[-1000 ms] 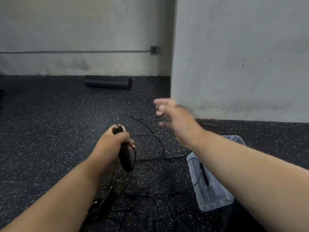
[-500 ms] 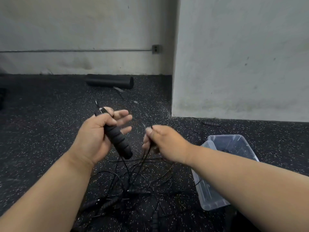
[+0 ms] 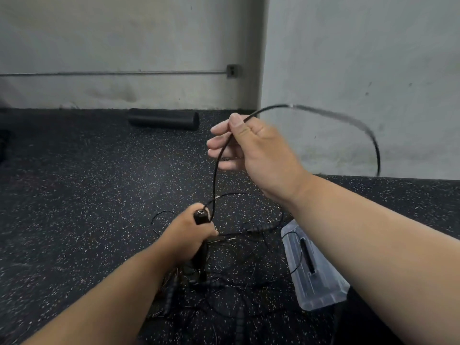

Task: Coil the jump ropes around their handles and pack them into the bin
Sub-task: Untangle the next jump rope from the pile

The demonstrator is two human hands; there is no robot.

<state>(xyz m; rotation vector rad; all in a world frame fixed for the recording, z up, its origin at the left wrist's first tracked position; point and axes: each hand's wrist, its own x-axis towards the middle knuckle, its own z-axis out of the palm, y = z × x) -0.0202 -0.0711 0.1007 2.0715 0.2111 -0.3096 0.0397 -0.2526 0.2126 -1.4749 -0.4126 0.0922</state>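
Two hands are busy with one black rope. The right hand (image 3: pixel 251 148) is up high. Its thumb and first finger pinch the rope (image 3: pixel 216 170), and the other fingers (image 3: pixel 220 165) stick out loosely to the left, a little apart. From the pinch, the rope goes up and swings out to the right in a big blurry loop. It also drops straight down from the pinch to the other hand.

The left hand (image 3: pixel 190 235) is lower and nearer to the person. Its fingers are curled tight around a black handle (image 3: pixel 201 217). The top of the handle pokes out above the fist, and the rope goes into that top. The bottom of the handle sticks out under the fist.

Under and around the left hand, a messy pile of jump ropes (image 3: pixel 224 282) lies on the dark speckled floor (image 3: pixel 74 207). It has thin black cords and bumpy black handles all tangled up. One more handle lies just to the right of the left hand, on the floor.

Right of the pile, under the right arm, sits a clear plastic bin (image 3: pixel 321 292). The arm hides most of it. A thin black cord and a dark stick shape show through its side, but I cannot tell for sure what is in it. I cannot see any words on it.

Far past the fingers, a black foam roller (image 3: pixel 163 119) lies by the grey wall (image 3: pixel 124 33). A small grey outlet box (image 3: pixel 232 70) is on that wall.
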